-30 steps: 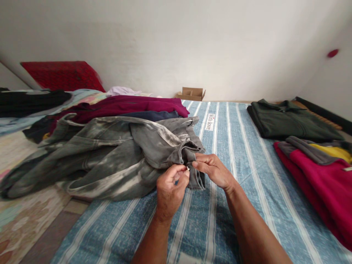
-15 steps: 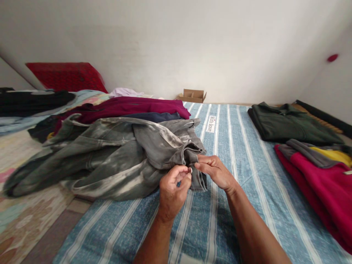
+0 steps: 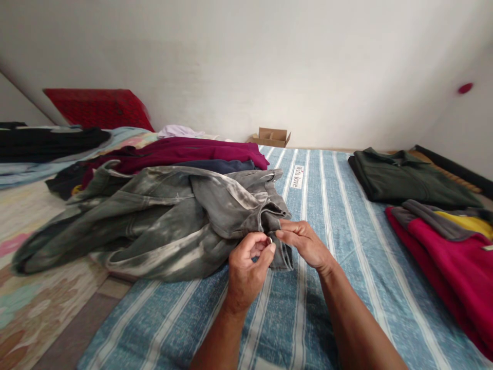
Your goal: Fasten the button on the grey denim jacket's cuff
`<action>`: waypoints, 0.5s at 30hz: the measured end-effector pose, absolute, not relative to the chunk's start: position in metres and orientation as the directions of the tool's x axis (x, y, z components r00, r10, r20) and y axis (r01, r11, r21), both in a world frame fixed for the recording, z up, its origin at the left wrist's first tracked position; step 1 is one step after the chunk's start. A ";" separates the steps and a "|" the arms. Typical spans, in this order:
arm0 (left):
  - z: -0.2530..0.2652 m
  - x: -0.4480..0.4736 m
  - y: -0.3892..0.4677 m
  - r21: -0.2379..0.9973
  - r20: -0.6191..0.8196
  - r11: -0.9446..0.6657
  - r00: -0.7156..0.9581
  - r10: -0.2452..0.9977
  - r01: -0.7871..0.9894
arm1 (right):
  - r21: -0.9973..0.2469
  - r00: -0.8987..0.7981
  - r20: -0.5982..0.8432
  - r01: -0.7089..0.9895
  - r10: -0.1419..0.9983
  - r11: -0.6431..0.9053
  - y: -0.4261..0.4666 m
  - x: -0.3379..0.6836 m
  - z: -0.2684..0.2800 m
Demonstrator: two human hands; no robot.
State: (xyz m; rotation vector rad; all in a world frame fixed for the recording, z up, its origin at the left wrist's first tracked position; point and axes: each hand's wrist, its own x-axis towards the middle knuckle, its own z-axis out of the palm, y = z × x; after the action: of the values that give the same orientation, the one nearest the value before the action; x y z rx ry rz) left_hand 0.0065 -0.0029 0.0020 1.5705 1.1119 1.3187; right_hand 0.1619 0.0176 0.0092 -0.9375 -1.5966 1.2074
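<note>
One pair of grey jeans, faded in pale patches, rumpled; laid across the near left part of a blue striped sheet and over onto a floral sheet; waistband end to the right.

Two bare hands, both at the waistband of the jeans. Left hand: thumb and forefinger nearly together, pinching a small pale button-like piece. Right hand: narrow pinch on the waistband edge, just beside the left fingertips.

One purple garment and one navy garment, directly beyond the jeans. One black garment, beyond the jeans to the left. One red panel-like item, farther beyond the jeans, by the wall. One cardboard box, open, well beyond the jeans' waistband. One printed "With love" patch, on the striped sheet, just right of and beyond the waistband.

One dark green garment, folded, well right of the jeans. One pink garment with grey and yellow parts, folded, likewise well right, nearer.
</note>
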 end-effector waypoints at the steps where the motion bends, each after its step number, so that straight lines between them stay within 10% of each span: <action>1: 0.002 0.006 -0.003 0.942 0.304 -0.313 0.083 0.949 0.121 | -0.972 -0.304 0.204 0.051 0.931 0.230 0.017 0.162 0.010; 15: 0.005 0.007 -0.004 0.938 0.314 -0.326 0.107 0.943 0.117 | -0.975 -0.265 0.204 0.032 0.942 0.220 0.018 0.161 0.006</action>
State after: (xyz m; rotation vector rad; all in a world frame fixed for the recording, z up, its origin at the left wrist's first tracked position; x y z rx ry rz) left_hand 0.0075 -0.0043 0.0046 1.5900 1.0684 1.3115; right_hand 0.1615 0.0176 0.0064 -0.9538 -1.5407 1.2007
